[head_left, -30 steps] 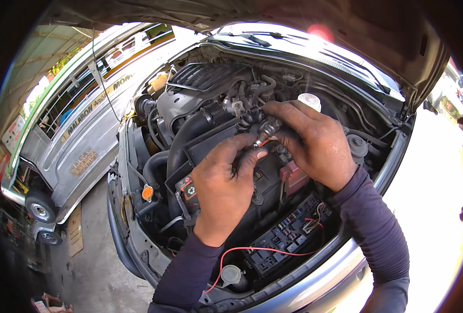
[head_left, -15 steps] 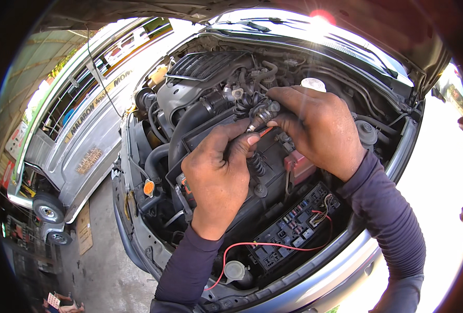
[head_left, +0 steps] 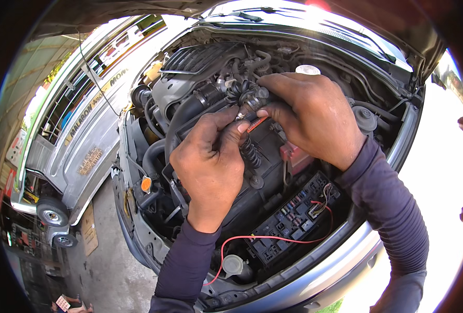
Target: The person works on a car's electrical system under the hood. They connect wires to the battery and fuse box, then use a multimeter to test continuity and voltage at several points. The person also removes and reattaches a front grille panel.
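Observation:
Over the engine bay, both hands meet on a short grey cylindrical piece with a metal tip; its exact kind is hard to make out. My left hand pinches its lower end between thumb and fingertips. From above right, my right hand grips its upper end, index finger stretched along the far side. Loops of black coiled cord bunch beside the piece, and more coil shows below my left fingers. An orange-red strip lies just under the fingertips; whether it is held cannot be told.
Below the hands sits a dark battery with a red terminal cover. An uncovered fuse box stands nearer, with a red wire running left from it. A white reservoir cap is near the front edge. Another vehicle stands left.
The whole view has shifted slightly, so the engine bay sits a little higher and further left. Both hands keep their grip on the piece, with only a slight change in position.

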Demonstrator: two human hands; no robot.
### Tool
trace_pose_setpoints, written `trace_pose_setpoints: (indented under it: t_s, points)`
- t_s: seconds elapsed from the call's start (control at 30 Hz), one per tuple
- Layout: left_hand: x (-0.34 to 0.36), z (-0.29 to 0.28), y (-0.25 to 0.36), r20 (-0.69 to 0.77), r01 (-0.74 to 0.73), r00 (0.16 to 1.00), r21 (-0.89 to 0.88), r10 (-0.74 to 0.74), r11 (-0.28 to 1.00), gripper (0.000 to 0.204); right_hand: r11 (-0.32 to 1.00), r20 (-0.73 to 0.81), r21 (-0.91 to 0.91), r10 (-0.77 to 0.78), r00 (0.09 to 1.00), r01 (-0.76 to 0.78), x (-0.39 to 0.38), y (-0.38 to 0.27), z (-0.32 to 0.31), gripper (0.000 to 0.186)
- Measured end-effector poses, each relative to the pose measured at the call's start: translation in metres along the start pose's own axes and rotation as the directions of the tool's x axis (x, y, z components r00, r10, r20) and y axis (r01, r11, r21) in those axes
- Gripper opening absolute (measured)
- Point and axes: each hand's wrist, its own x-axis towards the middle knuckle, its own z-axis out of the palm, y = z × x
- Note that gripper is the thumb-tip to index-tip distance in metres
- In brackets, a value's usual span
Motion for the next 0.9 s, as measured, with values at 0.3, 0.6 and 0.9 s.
trace_pose_setpoints:
  t_s: [0.3, 0.6, 0.9]
  points:
    - [0.003, 0.009, 0.004, -0.022, 0.160, 0.986, -0.174, -0.166, 0.972, 0.018, 0.998, -0.009, 0.010, 0.061, 0.998, -0.061, 0.002, -0.007, -0.002, 0.025]
    - [0.007, 0.005, 0.012, 0.022, 0.038, 0.999, -0.038, -0.037, 0.999, 0.020, 0.993, 0.009, 0.002, 0.116, 0.993, -0.116, 0.004, -0.007, -0.007, 0.022]
    - [0.008, 0.008, 0.016, 0.055, 0.117, 0.992, -0.127, -0.111, 0.985, 0.021, 0.993, -0.024, 0.064, 0.099, 0.995, -0.098, 0.004, 0.002, -0.012, 0.033]
